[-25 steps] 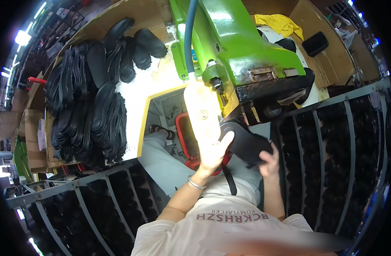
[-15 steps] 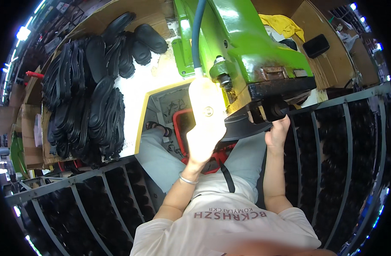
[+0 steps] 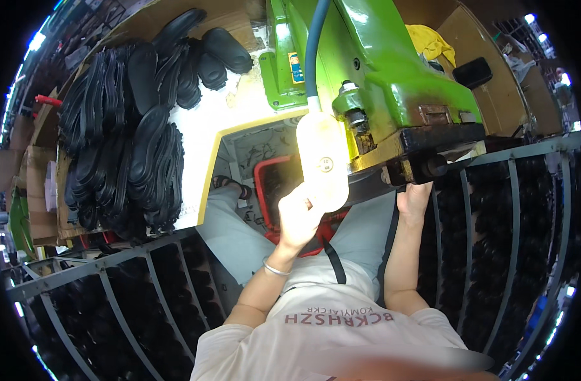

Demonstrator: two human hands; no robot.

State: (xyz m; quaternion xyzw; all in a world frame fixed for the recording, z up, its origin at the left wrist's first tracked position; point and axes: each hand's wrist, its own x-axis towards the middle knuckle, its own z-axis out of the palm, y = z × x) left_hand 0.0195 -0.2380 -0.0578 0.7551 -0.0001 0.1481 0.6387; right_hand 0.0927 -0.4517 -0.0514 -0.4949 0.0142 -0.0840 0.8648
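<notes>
I was pressing. My left hand (image 3: 298,219) gripped the white lamp (image 3: 322,162); my right hand (image 3: 414,198) fed something hidden under the green machine (image 3: 392,82). I think lining up came next.

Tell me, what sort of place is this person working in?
Probably a shoe workshop or small factory. Stacks of black shoe soles lie on the bench, a heavy green press machine stands over the person's hands, and metal racks on both sides hold more dark soles.
</notes>
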